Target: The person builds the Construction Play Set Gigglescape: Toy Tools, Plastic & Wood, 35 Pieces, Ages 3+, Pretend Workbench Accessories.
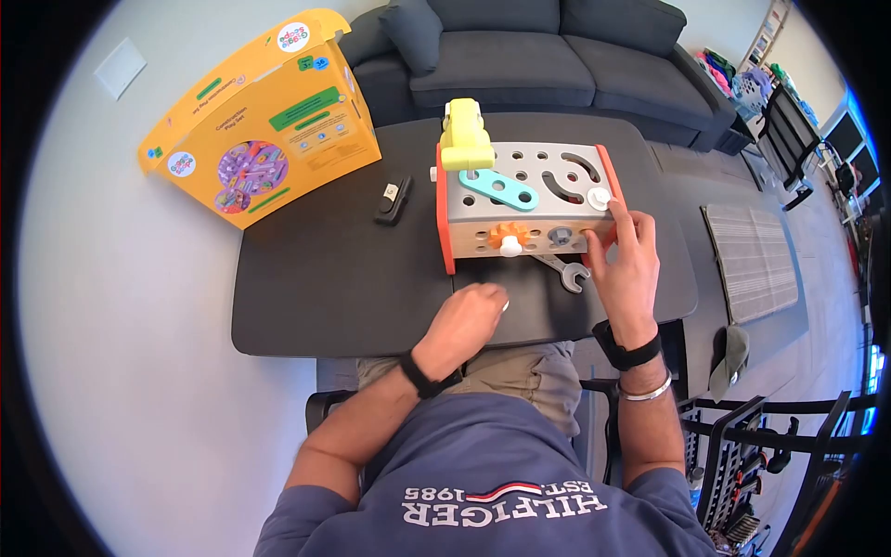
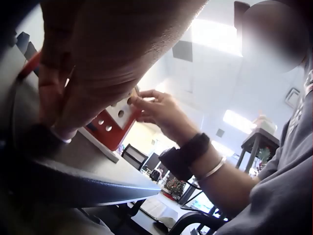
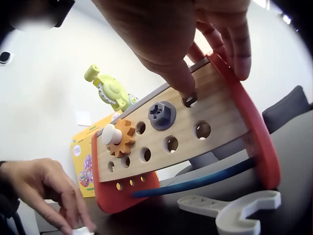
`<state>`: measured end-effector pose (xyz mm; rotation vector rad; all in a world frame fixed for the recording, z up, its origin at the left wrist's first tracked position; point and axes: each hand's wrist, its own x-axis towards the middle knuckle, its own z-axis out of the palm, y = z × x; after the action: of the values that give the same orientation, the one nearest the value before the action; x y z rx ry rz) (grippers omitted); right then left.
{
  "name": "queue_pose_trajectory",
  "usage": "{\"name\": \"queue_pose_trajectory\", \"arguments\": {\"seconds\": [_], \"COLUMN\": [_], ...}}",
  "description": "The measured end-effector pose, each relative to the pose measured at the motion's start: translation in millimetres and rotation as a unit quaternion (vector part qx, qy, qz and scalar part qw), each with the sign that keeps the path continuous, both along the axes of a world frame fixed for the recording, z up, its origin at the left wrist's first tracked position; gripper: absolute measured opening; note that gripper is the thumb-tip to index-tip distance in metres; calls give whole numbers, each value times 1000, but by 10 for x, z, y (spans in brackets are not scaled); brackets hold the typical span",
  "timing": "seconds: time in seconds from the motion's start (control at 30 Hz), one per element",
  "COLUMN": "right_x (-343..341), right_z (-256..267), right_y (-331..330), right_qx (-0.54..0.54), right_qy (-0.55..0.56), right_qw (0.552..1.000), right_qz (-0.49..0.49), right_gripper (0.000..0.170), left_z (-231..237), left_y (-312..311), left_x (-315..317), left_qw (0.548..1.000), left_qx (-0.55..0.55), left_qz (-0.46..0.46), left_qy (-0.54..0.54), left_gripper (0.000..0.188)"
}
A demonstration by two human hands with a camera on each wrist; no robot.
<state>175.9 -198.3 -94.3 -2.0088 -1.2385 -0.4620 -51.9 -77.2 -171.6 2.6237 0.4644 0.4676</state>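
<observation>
A toy workbench (image 1: pixel 534 176) with red end panels stands on the dark table. My right hand (image 1: pixel 626 265) grips its right front corner. The thumb tip (image 3: pixel 183 88) lies at a hole in the wooden front panel, and the other fingers reach over the top beside a white round bolt head (image 1: pixel 599 198). My left hand (image 1: pixel 464 320), low over the table's near side, pinches a small white piece (image 3: pixel 83 230), mostly hidden by the fingers. On the front panel sit an orange gear (image 3: pixel 126 138) with a white bolt (image 3: pixel 111 134) and a grey bolt (image 3: pixel 162 115).
A grey toy wrench (image 1: pixel 568 273) lies under the workbench's front edge. On top are a turquoise slotted strip (image 1: pixel 499 188) and a yellow-green toy saw (image 1: pixel 466 139). To the left are a black device (image 1: pixel 393 200) and a large yellow box (image 1: pixel 269 121). A sofa (image 1: pixel 520 70) stands behind.
</observation>
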Motion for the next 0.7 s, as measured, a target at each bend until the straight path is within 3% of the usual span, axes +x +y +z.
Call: {"name": "queue_pose_trajectory", "arguments": {"seconds": [0.1, 0.2, 0.27, 0.37, 0.43, 0.7], "right_x": [-94, -133, -161, -207, -198, -175], "right_z": [26, -59, -218, -407, -540, -766], "right_y": [-76, -263, -322, -270, -210, -46], "right_qx": [50, -20, -90, -155, -220, -219], "right_qy": [-21, 8, 44, 37, 43, 27], "right_qw": [998, 999, 995, 987, 975, 975], "right_qz": [-14, -24, 26, 21, 14, 9], "right_gripper": [42, 28, 20, 21, 25, 28], "left_z": [-97, -119, -45, -76, 24, 295], "left_y": [84, 132, 111, 95, 17, -174], "left_x": [210, 243, 198, 148, 89, -503], "left_qw": [999, 998, 997, 998, 998, 992], "left_qx": [27, 15, -54, -34, -43, -101], "left_qz": [30, 57, 57, 49, 48, 39], "left_qy": [-18, -4, -6, -21, -27, -57], "left_gripper": [15, 25, 37, 45, 44, 27]}}
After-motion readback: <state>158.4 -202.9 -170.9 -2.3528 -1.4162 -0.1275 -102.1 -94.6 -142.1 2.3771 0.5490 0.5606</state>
